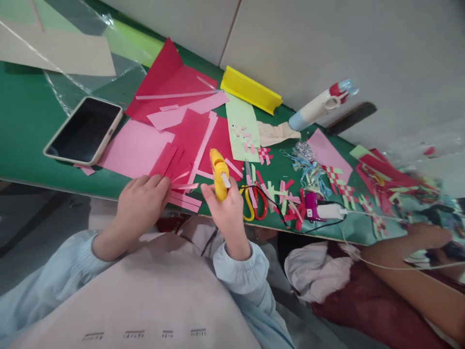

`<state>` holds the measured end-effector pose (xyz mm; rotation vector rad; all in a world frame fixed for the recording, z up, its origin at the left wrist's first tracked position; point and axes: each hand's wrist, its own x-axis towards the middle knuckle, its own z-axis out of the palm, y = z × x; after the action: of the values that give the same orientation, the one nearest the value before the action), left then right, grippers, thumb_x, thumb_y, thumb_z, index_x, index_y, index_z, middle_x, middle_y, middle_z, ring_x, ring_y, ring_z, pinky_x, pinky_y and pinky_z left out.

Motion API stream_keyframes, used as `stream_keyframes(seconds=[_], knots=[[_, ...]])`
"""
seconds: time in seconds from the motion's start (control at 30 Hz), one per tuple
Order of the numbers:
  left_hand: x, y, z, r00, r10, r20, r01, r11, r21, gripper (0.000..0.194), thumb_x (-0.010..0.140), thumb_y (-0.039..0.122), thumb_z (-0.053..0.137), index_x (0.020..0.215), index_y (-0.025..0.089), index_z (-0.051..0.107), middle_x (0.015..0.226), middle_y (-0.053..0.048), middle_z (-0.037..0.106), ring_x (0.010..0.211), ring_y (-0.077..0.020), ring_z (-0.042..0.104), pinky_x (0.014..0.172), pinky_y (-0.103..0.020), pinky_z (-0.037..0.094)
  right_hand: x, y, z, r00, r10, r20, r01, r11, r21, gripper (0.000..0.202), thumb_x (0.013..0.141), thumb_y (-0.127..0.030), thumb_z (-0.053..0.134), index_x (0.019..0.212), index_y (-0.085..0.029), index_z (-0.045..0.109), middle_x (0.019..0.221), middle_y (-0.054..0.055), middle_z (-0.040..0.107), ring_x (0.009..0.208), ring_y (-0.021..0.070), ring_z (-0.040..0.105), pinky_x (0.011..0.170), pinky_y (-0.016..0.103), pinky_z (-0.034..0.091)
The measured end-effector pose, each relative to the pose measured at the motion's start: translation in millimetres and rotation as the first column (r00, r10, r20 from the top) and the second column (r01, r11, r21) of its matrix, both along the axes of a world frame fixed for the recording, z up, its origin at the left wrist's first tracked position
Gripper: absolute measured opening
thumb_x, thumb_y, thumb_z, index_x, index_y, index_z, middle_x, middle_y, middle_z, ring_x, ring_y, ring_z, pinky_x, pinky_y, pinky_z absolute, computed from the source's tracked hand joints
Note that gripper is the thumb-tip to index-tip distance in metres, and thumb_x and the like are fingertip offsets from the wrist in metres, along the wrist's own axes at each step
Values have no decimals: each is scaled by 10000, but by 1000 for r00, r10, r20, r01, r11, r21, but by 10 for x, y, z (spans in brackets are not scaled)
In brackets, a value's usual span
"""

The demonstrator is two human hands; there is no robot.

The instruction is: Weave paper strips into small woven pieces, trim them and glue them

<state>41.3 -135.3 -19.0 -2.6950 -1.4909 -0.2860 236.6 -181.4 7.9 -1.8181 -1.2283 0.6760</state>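
Observation:
In the head view my right hand (pixel 230 208) grips a yellow glue gun (pixel 219 177), held up over the table edge, with a dark cord trailing to the right. My left hand (pixel 143 201) lies palm down near the edge, its fingertips beside red paper cut into strips (pixel 173 164). Pink strips (pixel 185 201) lie just right of those fingertips. What is under the left palm is hidden. Scissors with red and yellow handles (pixel 256 201) rest right of my right hand. A pink sheet (pixel 136 148) lies beyond my left hand.
A phone (pixel 83 130) lies at left, and a yellow folded piece (pixel 250 90) stands at the back. Woven pieces and paper scraps (pixel 288 196) lie to the right, near a purple device (pixel 312 207). A bottle (pixel 319 106) stands behind. Another person's arm (pixel 407 252) reaches in at right.

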Motion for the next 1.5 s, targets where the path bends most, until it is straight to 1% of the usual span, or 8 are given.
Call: stream_keyframes(seconds=[0.2, 0.33, 0.43, 0.6, 0.87, 1.13, 1.27, 1.5], knots=[[-96, 63, -7, 987, 97, 129, -89, 994, -69, 336, 1007, 356, 401, 875, 201, 668, 771, -86, 711, 756, -270, 650, 652, -361, 434, 271, -217, 18, 948, 1, -317, -13, 999, -35, 393, 948, -599, 496, 855, -219, 537, 670, -12, 609, 429, 89, 480, 420, 234, 388], [-142, 104, -46, 987, 40, 158, -24, 995, -101, 367, 1005, 373, 395, 907, 192, 698, 889, -110, 743, 811, -281, 655, 720, -387, 472, 317, -313, 30, 805, 60, -590, -92, 995, -25, 429, 935, -636, 485, 988, -217, 560, 657, -33, 600, 374, 70, 427, 358, 213, 305], [-136, 106, -55, 993, -3, 115, 14, 995, -101, 393, 1010, 375, 378, 922, 188, 712, 936, -118, 744, 822, -283, 648, 765, -409, 482, 225, -296, 57, 739, 132, -660, -151, 988, 28, 465, 943, -653, 445, 1080, -222, 553, 728, 4, 680, 390, 83, 464, 346, 214, 302], [-83, 77, -17, 998, -25, 55, 29, 996, -83, 398, 1008, 360, 387, 852, 198, 716, 924, -114, 728, 816, -270, 637, 749, -406, 474, 19, -93, 91, 753, 178, -634, -131, 984, 121, 447, 969, -646, 396, 1101, -237, 520, 886, 50, 757, 398, 69, 465, 366, 213, 345], [-89, 75, -2, 989, 58, 134, -42, 993, -115, 376, 994, 370, 381, 850, 211, 689, 862, -98, 720, 813, -263, 642, 695, -369, 451, -63, -7, -183, 900, 186, -395, -215, 976, -31, 428, 1000, -616, 373, 1133, -242, 532, 922, 49, 771, 412, 91, 537, 411, 246, 432], [-176, 162, 209, 947, 270, 171, -177, 890, -421, 295, 946, 433, 464, 802, 210, 593, 710, -21, 642, 573, -165, 509, 559, -274, 330, -73, -89, -292, 967, 197, -162, -209, 976, -56, 330, 1032, -506, 381, 1132, -223, 519, 1017, 81, 791, 515, 147, 660, 528, 293, 515], [-176, 207, 226, 920, 337, 200, -208, 852, -481, 301, 918, 454, 488, 764, 210, 576, 666, -12, 619, 547, -158, 479, 573, -276, 328, -76, -94, -272, 964, 199, -175, -215, 974, -76, 352, 1034, -512, 372, 1154, -211, 509, 1050, 101, 789, 594, 168, 702, 538, 283, 508], [-220, 201, 214, 921, 338, 195, -205, 845, -494, 326, 933, 483, 448, 851, 214, 612, 747, -8, 669, 570, -148, 503, 590, -258, 335, -52, -114, -284, 914, 196, -356, -224, 974, -40, 413, 1015, -555, 395, 1190, -207, 532, 1032, 82, 768, 438, 84, 549, 471, 244, 465]])
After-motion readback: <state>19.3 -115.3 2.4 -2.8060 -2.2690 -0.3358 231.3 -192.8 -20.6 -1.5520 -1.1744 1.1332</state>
